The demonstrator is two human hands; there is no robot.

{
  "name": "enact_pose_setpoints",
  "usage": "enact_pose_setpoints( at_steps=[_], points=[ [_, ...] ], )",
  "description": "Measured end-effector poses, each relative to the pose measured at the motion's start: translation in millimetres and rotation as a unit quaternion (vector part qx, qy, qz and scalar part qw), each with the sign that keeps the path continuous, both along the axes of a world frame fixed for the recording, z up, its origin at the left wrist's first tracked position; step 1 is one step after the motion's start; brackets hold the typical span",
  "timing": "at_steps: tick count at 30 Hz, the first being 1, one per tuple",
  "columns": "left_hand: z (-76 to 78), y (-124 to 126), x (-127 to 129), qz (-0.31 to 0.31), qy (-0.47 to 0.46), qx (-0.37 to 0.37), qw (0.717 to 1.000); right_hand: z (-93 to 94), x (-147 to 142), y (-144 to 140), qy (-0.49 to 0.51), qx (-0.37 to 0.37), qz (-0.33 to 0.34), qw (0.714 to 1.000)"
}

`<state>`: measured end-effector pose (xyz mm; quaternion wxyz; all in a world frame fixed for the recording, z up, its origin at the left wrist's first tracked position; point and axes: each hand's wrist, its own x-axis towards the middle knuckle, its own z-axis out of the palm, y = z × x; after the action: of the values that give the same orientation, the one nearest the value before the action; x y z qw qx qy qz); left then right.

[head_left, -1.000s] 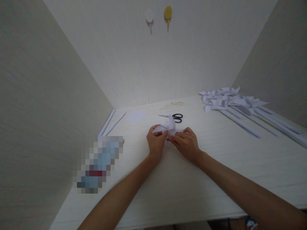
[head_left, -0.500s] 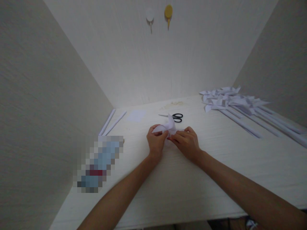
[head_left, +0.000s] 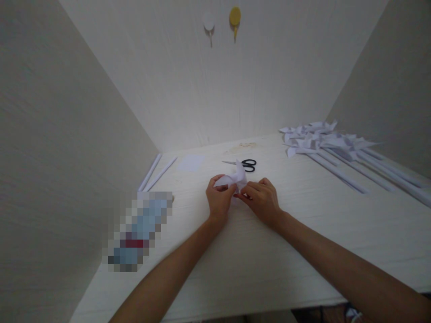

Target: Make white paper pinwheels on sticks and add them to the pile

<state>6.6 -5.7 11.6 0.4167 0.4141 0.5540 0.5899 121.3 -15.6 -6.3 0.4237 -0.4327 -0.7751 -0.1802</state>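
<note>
Both hands hold a white paper pinwheel (head_left: 239,174) just above the white table, its curved blades standing up between them. My left hand (head_left: 219,195) is closed on its left side, thumb pressed near the centre. From the right, my right hand (head_left: 261,196) pinches its lower right edge with bent fingers; the exact grip point is hidden behind the fingers. Just beyond the pinwheel lie black-handled scissors (head_left: 248,165), their blades pointing left and partly covered by a paper blade.
At the back right lies a pile of paper pinwheels (head_left: 316,141) on rolled paper sticks (head_left: 340,173). A square paper sheet (head_left: 191,163) and two paper sticks (head_left: 162,174) lie back left, near a blurred-out object (head_left: 144,229). Walls enclose the table; two hooks (head_left: 235,17) hang behind.
The fingers of my right hand have curled in slightly at the pinwheel's right side, and the blade there no longer sticks out above them. My left hand keeps its hold.
</note>
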Motion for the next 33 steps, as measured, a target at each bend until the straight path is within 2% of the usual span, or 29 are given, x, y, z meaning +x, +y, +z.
enact_pose_setpoints(
  at_steps=[8,12,18,33],
  points=[
    [-0.9,0.3,-0.9,-0.012,0.003,0.003,1.000,0.1,-0.5,0.1,0.006,-0.012,-0.009,1.000],
    [-2.3,0.3,-1.3,-0.020,-0.010,0.009,1.000,-2.1,-0.7,1.7,0.024,-0.072,-0.015,0.997],
    [-2.6,1.3,-2.2,-0.012,0.024,0.014,1.000,-7.4,1.5,6.8,0.043,-0.143,-0.012,0.989],
    [-4.4,1.6,-3.6,-0.031,0.058,0.043,0.997,-2.3,0.3,5.8,0.060,-0.148,0.013,0.987]
  ],
)
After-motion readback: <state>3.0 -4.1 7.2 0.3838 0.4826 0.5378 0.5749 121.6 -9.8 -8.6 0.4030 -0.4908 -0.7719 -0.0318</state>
